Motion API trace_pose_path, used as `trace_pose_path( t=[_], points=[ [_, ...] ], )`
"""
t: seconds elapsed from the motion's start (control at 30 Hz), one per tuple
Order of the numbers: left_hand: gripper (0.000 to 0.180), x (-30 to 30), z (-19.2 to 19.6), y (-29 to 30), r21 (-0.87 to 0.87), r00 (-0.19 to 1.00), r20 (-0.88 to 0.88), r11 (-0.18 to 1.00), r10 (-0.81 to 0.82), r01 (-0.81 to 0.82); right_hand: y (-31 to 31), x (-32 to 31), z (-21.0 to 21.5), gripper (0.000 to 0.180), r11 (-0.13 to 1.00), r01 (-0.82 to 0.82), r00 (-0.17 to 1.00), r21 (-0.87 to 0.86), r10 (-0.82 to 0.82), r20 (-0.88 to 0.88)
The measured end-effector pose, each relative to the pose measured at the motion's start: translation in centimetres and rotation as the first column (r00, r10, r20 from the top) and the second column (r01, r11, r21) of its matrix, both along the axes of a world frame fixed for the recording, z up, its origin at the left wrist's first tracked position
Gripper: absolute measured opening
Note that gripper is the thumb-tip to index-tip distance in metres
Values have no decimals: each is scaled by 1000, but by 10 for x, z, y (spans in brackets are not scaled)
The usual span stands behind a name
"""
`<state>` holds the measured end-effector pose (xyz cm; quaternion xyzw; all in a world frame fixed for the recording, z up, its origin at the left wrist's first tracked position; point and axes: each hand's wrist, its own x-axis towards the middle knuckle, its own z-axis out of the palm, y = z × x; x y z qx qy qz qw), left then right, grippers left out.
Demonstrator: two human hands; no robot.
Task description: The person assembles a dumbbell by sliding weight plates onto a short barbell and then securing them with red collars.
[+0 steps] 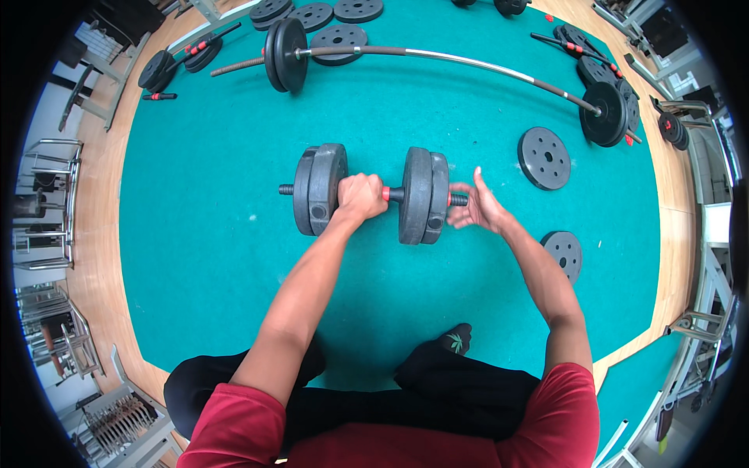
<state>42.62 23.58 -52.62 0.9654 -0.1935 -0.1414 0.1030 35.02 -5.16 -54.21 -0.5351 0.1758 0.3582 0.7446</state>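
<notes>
A dumbbell [419, 195] with grey weight plates at both ends lies across the middle of the head view, over the green mat. My left hand [363, 196] is wrapped around its bar, close to the left plates; a red ring shows on the bar beside my fist. At the dumbbell's right end, a threaded black tip sticks out past the plates. Around that tip my right hand [480, 204] hovers with its fingers spread and thumb up, slightly blurred. Whether its fingers touch the threaded end I cannot tell.
A long barbell [452, 54] with black plates lies beyond the dumbbell. Loose round plates rest on the green mat [195, 257], one [544, 158] at right and another [563, 256] nearer my right forearm. More plates [312, 15] lie at the far edge. Gym machines line both sides.
</notes>
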Motion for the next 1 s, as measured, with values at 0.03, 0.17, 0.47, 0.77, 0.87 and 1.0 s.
trace_pose_path(
  t=[0.03, 0.17, 0.47, 0.77, 0.87, 1.0],
  points=[
    [12, 0, 0, -2, -4, 1000, 1, 1000, -6, 6, -12, -3, -13, 100, 998, -60, 996, 16, 61, -73],
    [13, 2, 7, -1, 33, 999, -35, 999, 2, -1, 12, -8, -5, 101, 988, 116, 993, -102, -112, 47],
    [15, 5, 11, 0, 68, 996, -85, 998, 9, -3, 5, -17, 6, 63, 997, 29, 991, -71, -20, 130],
    [17, 7, 14, -6, 93, 995, -99, 996, 2, 7, 54, -12, -9, 39, 183, 418, 566, -890, 713, 413],
    [16, 8, 9, -1, 87, 996, -90, 996, 14, -6, 52, 11, -17, 26, 103, 159, 643, -982, 744, 183],
    [16, 7, 11, -8, 65, 995, -94, 998, -19, 25, 18, 53, -35, 28, 472, -548, 608, -690, 792, 59]
  ],
)
